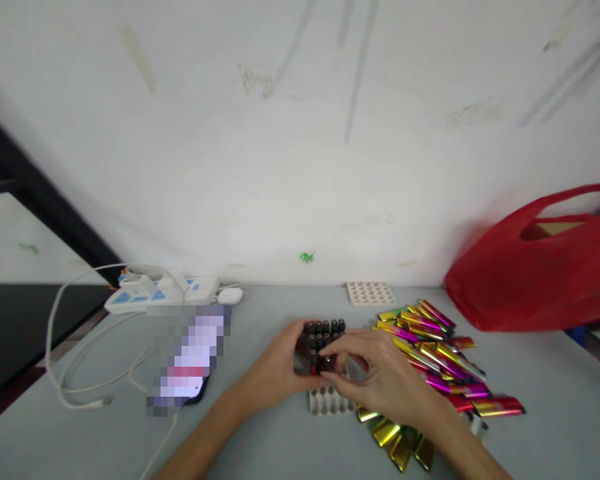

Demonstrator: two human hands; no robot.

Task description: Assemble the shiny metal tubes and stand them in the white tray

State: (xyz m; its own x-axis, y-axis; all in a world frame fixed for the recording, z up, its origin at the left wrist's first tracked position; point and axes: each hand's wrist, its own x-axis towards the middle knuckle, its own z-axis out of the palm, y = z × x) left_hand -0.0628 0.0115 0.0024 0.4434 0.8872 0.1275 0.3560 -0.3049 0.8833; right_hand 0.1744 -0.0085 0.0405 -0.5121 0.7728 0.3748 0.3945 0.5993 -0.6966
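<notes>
My left hand (275, 367) curls round the left side of a white tray (325, 402) that holds several small dark capped pieces (325, 328). My right hand (380, 373) reaches in from the right and pinches one dark, red-tinted piece (326, 363) at the tray's near rows. A heap of shiny gold, pink and red foil-coloured sticks (433, 357) lies just right of my right hand, with more gold ones (397, 443) under my right wrist.
An empty white holed tray (371, 293) sits by the wall. A red plastic bag (540, 267) fills the right. On the left lie a phone (190, 363), a white power strip (163, 292) with cables (70, 380), and a small white case (230, 295).
</notes>
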